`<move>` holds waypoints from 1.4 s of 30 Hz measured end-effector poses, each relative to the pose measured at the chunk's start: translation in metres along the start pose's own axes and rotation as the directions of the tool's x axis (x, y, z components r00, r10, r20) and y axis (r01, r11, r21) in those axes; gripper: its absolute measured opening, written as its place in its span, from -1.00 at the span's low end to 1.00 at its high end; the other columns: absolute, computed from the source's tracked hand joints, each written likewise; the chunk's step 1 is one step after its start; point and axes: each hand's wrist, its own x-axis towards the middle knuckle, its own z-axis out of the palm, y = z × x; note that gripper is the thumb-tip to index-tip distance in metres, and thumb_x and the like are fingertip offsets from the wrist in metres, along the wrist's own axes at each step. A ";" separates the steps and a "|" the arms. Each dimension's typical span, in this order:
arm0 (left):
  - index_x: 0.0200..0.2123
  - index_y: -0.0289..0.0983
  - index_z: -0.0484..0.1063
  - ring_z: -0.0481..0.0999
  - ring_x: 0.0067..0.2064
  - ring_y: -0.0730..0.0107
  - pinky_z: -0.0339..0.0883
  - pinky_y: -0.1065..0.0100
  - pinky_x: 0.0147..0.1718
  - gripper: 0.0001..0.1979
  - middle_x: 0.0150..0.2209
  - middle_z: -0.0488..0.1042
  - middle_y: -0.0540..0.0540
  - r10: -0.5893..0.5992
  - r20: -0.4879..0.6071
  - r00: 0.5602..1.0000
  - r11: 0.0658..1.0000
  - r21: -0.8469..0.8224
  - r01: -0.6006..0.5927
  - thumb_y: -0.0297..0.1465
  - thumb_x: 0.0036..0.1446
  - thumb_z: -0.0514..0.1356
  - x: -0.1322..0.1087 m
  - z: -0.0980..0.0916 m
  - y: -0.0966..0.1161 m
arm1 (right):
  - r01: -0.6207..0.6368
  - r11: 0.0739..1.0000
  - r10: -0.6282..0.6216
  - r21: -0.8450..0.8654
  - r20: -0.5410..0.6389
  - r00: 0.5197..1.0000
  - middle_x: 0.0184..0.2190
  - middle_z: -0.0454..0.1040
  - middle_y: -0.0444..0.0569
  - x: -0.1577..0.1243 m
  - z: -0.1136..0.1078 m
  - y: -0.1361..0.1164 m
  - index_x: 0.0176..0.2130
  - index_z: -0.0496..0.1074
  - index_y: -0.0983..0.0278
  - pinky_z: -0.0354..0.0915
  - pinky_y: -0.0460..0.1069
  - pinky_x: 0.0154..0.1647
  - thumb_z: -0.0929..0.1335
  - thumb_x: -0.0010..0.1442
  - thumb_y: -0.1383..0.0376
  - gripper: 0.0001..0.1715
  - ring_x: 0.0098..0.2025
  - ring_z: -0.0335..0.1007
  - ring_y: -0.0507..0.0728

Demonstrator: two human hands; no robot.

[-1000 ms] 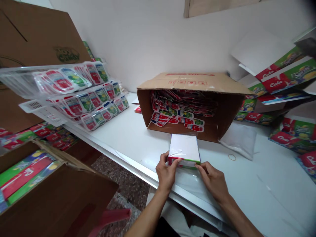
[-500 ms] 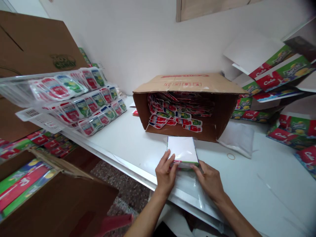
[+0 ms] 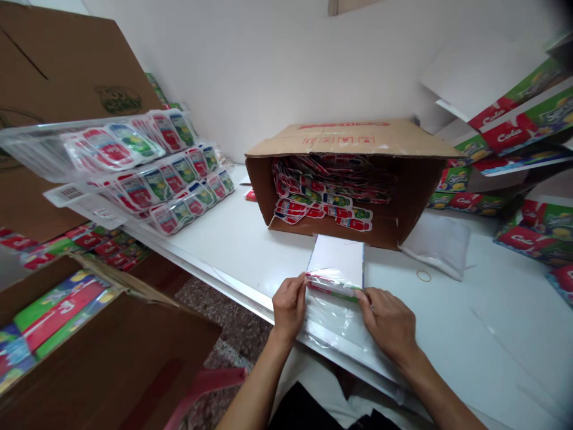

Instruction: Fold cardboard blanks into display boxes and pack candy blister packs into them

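Observation:
A small box with a white top and a red and green side lies on the white table, inside a clear plastic bag whose loose end spreads towards the front edge. My left hand is closed, pinching the bag at the box's near left corner. At the near right corner, my right hand grips the bag and box edge between thumb and fingers. Just behind the box, an open carton on its side holds many red and green bottle-shaped packets.
Plastic trays of packets stand at left, before a large carton. A lower carton holds printed boxes. Right of centre are plastic bags, a rubber band and stacked Cola boxes.
My left hand has moved off the box's top to its near left corner, now pinching the plastic. The box has turned slightly, and the view has shifted a little.

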 end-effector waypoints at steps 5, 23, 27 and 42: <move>0.04 -0.27 0.32 0.45 0.01 0.15 0.42 0.17 -0.08 -0.59 -0.05 0.44 -0.24 0.008 -0.044 0.999 0.997 0.082 -0.005 -0.29 0.14 0.23 -0.005 -0.002 -0.003 | 0.083 0.991 -0.066 0.108 -0.152 0.986 -0.14 0.46 0.12 0.008 -0.003 -0.005 -0.02 0.39 0.32 0.25 0.06 -0.13 0.29 0.25 0.27 -0.69 -0.14 0.34 0.20; 0.15 -0.22 0.27 0.54 -0.10 0.20 0.39 0.23 -0.07 -0.44 -0.05 0.52 -0.15 -0.241 0.175 0.955 0.969 -0.003 0.246 -0.21 0.09 0.25 0.012 0.027 -0.001 | 0.162 0.976 -0.155 0.145 -0.063 0.986 -0.09 0.46 0.09 0.023 0.022 -0.010 -0.01 0.39 0.30 0.21 0.12 -0.04 0.25 0.27 0.30 -0.69 -0.02 0.28 0.24; 0.19 -0.32 0.21 0.42 0.07 -0.04 0.30 0.10 -0.03 -0.32 0.06 0.41 -0.32 -0.419 0.289 0.861 0.905 0.203 0.373 -0.28 0.00 0.28 0.010 0.004 0.007 | 0.128 0.973 -0.116 0.192 -0.070 0.991 0.01 0.36 0.17 0.018 0.020 -0.006 0.08 0.31 0.34 0.22 0.14 0.04 0.27 0.27 0.24 -0.59 0.04 0.22 0.26; -0.43 -0.35 0.48 0.54 -0.49 0.33 0.39 0.34 -0.45 -0.70 -0.51 0.55 -0.15 -0.674 0.630 0.386 0.357 -0.179 0.917 -0.28 -0.02 0.03 -0.033 -0.033 0.015 | -0.119 0.738 -0.232 0.665 0.415 0.880 -0.23 0.47 -0.06 -0.011 -0.012 -0.067 -0.16 0.44 0.19 0.32 0.01 -0.16 0.24 0.29 0.27 -0.80 -0.18 0.40 0.11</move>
